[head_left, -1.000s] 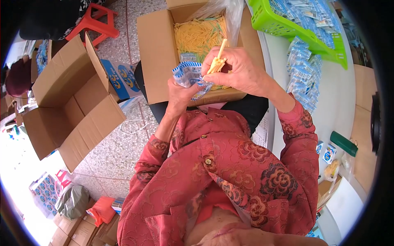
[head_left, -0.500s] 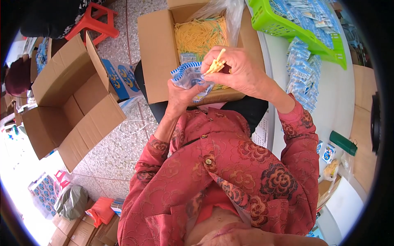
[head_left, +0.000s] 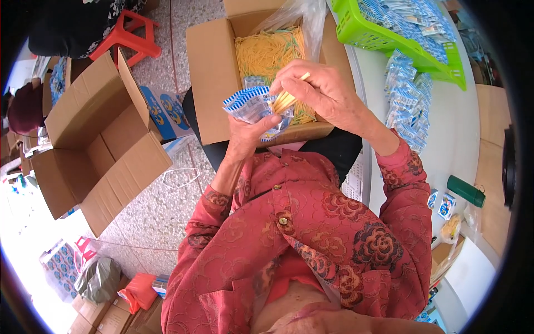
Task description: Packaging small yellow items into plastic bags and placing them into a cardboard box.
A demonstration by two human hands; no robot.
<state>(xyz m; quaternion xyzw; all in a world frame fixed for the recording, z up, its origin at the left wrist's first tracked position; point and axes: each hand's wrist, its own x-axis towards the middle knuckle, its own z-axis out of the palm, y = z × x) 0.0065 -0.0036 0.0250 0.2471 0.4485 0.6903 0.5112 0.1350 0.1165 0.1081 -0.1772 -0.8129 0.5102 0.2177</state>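
Observation:
My left hand (head_left: 247,132) grips a small clear plastic packet (head_left: 250,106) with blue-striped edges and blue print. Between the thumb and fingers of my right hand (head_left: 325,92) is a bundle of thin pale-yellow sticks (head_left: 285,101). The bundle's lower ends meet the packet, though how far they reach into it I cannot make out. Under both hands stands an open cardboard box (head_left: 208,83) holding a heap of loose yellow and green sticks (head_left: 267,53). Another packet in that box is partly hidden behind the one I hold.
A green plastic basket (head_left: 389,47) full of packets stands on the white table (head_left: 456,122) at my right, beside a pile of packets (head_left: 409,106). A green bottle (head_left: 466,192) lies farther down. At left are an open carton (head_left: 119,189) and a red stool (head_left: 130,36).
The sticks have tilted and show more of their length beside the packet. My right fingers have turned over them. The packet has shifted slightly left, its striped edge spread wider.

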